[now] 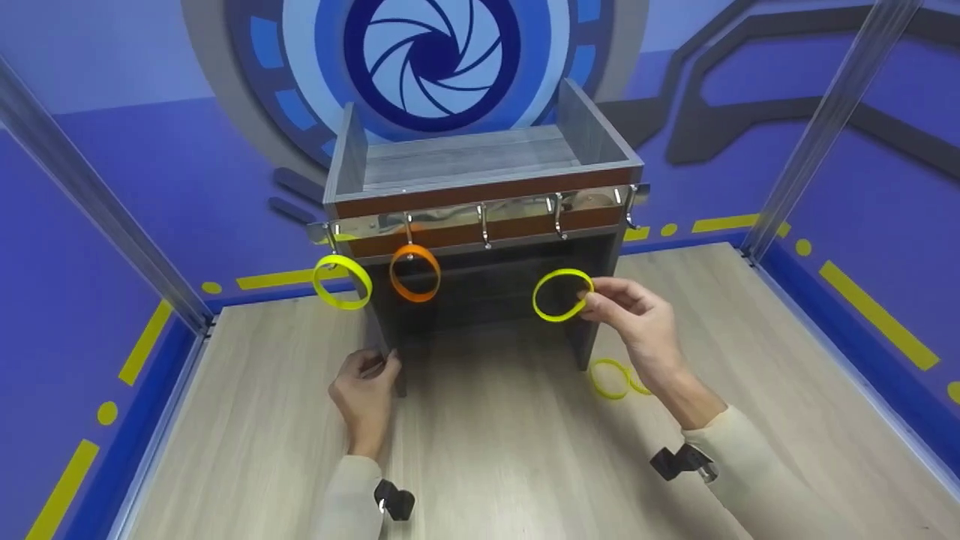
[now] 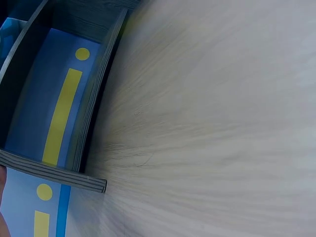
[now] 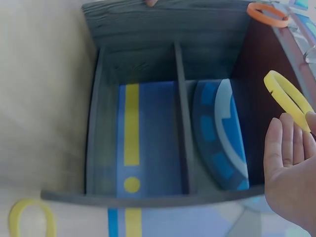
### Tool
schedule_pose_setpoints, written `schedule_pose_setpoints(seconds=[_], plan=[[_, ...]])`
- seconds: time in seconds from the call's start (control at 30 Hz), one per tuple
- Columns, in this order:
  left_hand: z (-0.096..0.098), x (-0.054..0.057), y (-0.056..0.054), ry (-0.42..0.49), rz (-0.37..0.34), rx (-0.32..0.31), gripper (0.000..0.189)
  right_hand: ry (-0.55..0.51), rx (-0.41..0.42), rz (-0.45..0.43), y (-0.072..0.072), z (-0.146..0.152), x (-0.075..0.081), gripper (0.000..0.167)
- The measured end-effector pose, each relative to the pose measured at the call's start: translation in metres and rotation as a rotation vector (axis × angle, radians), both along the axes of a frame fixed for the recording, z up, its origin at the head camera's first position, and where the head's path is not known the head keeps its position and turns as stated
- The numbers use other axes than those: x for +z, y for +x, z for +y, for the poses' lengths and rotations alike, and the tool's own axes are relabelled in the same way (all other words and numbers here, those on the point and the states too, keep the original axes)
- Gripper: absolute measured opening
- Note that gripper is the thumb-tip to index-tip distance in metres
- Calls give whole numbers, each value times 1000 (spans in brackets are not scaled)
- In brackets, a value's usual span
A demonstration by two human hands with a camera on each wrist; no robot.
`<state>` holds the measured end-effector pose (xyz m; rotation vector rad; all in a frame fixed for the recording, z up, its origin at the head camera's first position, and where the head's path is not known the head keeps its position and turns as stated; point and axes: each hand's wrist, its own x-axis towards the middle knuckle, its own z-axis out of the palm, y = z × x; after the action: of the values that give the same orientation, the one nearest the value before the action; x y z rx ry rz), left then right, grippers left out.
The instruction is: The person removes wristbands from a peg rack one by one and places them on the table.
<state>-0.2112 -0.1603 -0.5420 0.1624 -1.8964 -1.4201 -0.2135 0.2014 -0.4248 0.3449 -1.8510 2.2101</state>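
My right hand (image 1: 645, 322) pinches a yellow ring band (image 1: 535, 300) between thumb and fingers, in front of the shelf and below its hooks. The same yellow band shows at the right of the right wrist view. By the lower front edge of the left side panel (image 1: 386, 367), my left hand (image 1: 366, 390) grips the panel with curled fingers. Only a sliver of that hand enters the left wrist view. Another yellow band (image 1: 365, 281) hangs on the leftmost hook, and an orange band (image 1: 427, 298) hangs from the hook beside it.
The grey wooden shelf (image 1: 480, 180) carries a metal rail with several hooks (image 1: 484, 225) across its front. More yellow bands (image 1: 609, 396) lie on the floor board (image 1: 480, 450) beside the shelf's right leg. Blue printed walls (image 1: 112, 210) enclose the back and sides.
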Motion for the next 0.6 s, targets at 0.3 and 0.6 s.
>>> schedule_pose_setpoints(seconds=[0.3, 0.6], plan=[[0, 1, -1, 18, 4, 7, 15, 96, -70, -52, 4, 30, -17, 31], [0, -2, 0, 36, -6, -4, 15, 148, -141, -122, 15, 60, -38, 36]])
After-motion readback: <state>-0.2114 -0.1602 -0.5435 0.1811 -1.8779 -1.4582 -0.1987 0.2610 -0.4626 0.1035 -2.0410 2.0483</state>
